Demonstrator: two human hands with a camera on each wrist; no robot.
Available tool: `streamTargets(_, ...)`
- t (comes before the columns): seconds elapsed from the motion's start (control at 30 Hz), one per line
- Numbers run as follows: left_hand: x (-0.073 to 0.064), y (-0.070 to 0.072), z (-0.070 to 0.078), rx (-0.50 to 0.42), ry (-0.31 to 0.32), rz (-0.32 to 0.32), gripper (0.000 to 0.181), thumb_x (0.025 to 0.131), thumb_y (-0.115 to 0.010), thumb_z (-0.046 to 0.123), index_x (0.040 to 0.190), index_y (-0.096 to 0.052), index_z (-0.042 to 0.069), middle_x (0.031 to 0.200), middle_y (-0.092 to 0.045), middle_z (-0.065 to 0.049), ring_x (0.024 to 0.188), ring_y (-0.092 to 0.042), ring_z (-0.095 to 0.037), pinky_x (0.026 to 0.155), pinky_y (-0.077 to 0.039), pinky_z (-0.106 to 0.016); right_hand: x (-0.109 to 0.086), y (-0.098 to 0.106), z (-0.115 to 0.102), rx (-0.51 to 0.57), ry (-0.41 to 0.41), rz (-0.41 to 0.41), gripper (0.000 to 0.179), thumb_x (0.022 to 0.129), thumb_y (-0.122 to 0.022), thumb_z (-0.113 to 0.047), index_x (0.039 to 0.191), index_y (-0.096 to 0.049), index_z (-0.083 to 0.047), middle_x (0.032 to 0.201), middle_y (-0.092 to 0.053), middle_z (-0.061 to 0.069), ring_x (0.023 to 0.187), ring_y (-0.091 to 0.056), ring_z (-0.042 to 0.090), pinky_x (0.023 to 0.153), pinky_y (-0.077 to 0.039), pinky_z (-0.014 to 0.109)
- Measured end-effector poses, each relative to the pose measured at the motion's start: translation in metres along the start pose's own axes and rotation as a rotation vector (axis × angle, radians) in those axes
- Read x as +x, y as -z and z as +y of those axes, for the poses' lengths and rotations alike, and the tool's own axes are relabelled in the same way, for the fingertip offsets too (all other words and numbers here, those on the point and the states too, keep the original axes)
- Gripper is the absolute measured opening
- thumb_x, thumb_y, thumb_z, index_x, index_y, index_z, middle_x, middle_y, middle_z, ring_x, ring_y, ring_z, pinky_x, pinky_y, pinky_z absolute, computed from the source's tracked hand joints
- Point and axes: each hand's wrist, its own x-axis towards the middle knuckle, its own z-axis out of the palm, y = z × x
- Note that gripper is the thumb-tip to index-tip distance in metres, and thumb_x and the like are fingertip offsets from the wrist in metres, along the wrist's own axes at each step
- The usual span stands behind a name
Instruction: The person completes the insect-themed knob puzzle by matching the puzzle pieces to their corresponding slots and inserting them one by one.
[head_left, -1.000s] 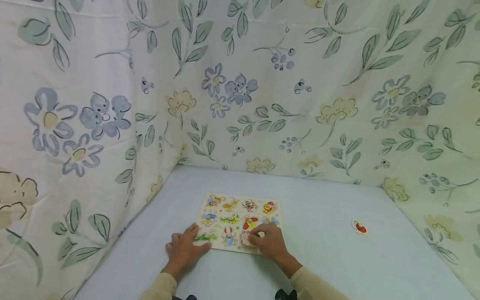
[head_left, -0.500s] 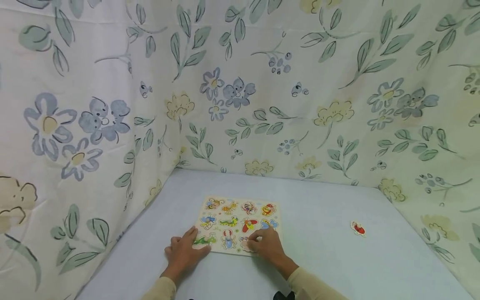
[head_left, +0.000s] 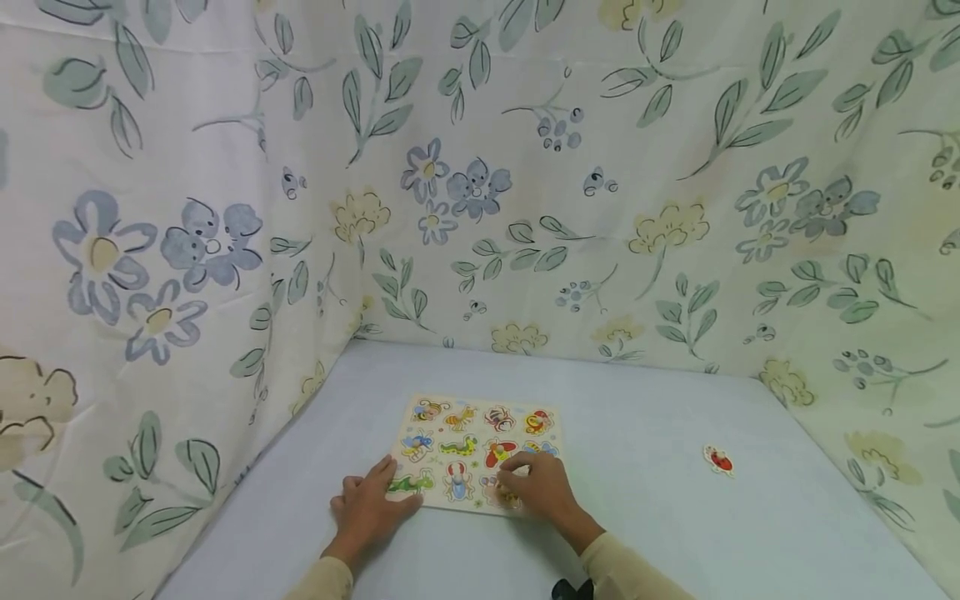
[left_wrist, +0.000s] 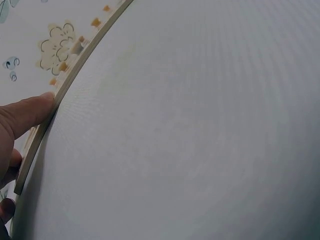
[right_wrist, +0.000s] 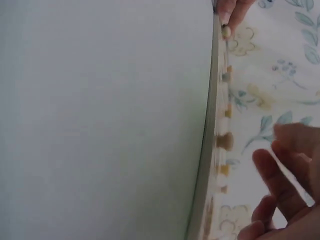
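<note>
A wooden knobbed insect puzzle board [head_left: 486,406] lies flat on the table. My left hand [head_left: 371,507] holds its near left corner, fingers along the left side and thumb at the near edge; the thumb [left_wrist: 32,112] shows on the board's rim in the left wrist view. Over the near right part hovers my right hand [head_left: 546,490], fingers bent and nothing visible between them. In the right wrist view its fingers [right_wrist: 280,185] stand apart from the wooden knobs [right_wrist: 225,141]. Beneath that hand, a pinkish-brown insect piece [head_left: 491,492] is partly hidden. Beside it sits a blue-and-red beetle piece [head_left: 458,483].
A loose red ladybird piece [head_left: 720,460] lies on the white table [head_left: 637,517], well right of the board. Floral cloth [head_left: 525,275] hangs behind and at both sides. A dark object [head_left: 572,590] shows by the right sleeve at the bottom edge.
My right hand has lifted slightly off the near-row piece, and more of that piece's brown part shows. The left hand stays on the corner. The view has shifted a little.
</note>
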Motion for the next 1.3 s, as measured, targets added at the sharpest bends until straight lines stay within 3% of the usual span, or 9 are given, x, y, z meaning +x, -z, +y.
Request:
streamTargets(0.23,-0.001,-0.001,0.001,-0.002,0.004,0.006,0.084,0.074,-0.078,0.049,0.141,-0.049,0.006,0.148,-0.041,-0.009,0.106,-0.037,-0.035,0.083,-0.024,-0.054,0.005,0.023,-0.006,0.165,-0.107,0.001,0.011,0.084,-0.076,-0.030,0.087,-0.077,-0.020,0.083,-0.065,-0.009,0.070,-0.049,0.019,0.059,-0.039,0.032)
streamTargets(0.4,-0.002,0.001,0.002,0.009,-0.007,0.008,0.086,0.074,-0.077,0.051,0.141,-0.049,0.005,0.148,-0.041,-0.009,0.106,-0.037,-0.035,0.083,-0.025,-0.054,0.006,0.045,-0.008,0.238,-0.082,0.061,0.011,0.085,-0.076,-0.026,0.092,-0.077,-0.017,0.085,-0.066,-0.007,0.074,-0.048,0.021,0.061,-0.039,0.033)
streamTargets(0.6,-0.002,0.004,0.003,0.021,-0.016,0.009,0.085,0.074,-0.077,0.051,0.140,-0.050,0.005,0.148,-0.041,-0.010,0.106,-0.038,-0.036,0.082,-0.025,-0.053,0.006,0.076,-0.008,0.303,-0.047,0.109,0.014,0.085,-0.076,-0.024,0.097,-0.076,-0.016,0.096,-0.069,-0.005,0.092,-0.051,0.020,0.078,-0.040,0.038)
streamTargets(0.8,0.000,0.001,0.001,0.029,-0.009,-0.005,0.087,0.074,-0.076,0.053,0.141,-0.049,0.006,0.149,-0.040,-0.010,0.107,-0.038,-0.037,0.083,-0.026,-0.054,0.002,0.111,-0.005,0.272,-0.012,0.173,0.025,0.086,-0.075,-0.031,0.103,-0.075,-0.013,0.100,-0.067,0.000,0.089,-0.047,0.021,0.071,-0.041,0.034)
streamTargets(1.0,0.000,-0.001,-0.001,0.039,-0.011,-0.005,0.087,0.074,-0.075,0.054,0.141,-0.049,0.006,0.149,-0.040,-0.010,0.107,-0.038,-0.037,0.083,-0.026,-0.054,-0.001,0.147,0.001,0.221,0.039,0.268,0.025,0.088,-0.073,-0.027,0.105,-0.074,-0.009,0.103,-0.067,0.001,0.085,-0.046,0.024,0.065,-0.040,0.028)
streamTargets(1.3,-0.001,0.001,0.002,0.037,-0.012,-0.012,0.085,0.075,-0.076,0.051,0.141,-0.049,0.005,0.149,-0.040,-0.011,0.107,-0.037,-0.038,0.082,-0.026,-0.055,-0.008,0.194,0.032,0.119,0.025,0.388,0.026,0.089,-0.072,-0.025,0.107,-0.073,-0.007,0.103,-0.066,0.005,0.084,-0.044,0.019,0.062,-0.038,0.025)
